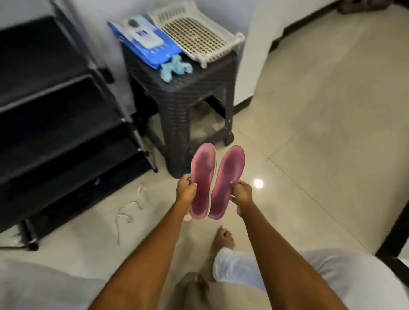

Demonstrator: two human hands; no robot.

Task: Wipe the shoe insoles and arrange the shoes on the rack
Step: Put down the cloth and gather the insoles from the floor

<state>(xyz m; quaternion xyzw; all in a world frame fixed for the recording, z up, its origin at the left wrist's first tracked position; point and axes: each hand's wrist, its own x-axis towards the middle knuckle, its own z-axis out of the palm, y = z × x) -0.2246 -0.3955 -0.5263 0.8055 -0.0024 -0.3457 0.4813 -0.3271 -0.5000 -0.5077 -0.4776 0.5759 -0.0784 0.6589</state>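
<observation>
Two pink insoles are held up side by side above the floor, toes pointing away from me. My left hand point(185, 189) grips the left insole point(201, 178) at its outer edge. My right hand point(241, 194) grips the right insole point(227, 179) near its middle. Both insoles show darker worn patches. A black shoe rack point(46, 127) with empty shelves stands at the left. On the dark wicker stool point(185, 101) lie a blue pack of wipes point(144, 41) and a crumpled light-blue cloth point(176, 68).
A white plastic basket tray point(195, 33) rests on the stool's back half. White shoelaces point(128, 212) lie loose on the tiled floor near the rack. My bare foot point(225, 239) and light trouser leg are below. A white wall corner stands behind the stool.
</observation>
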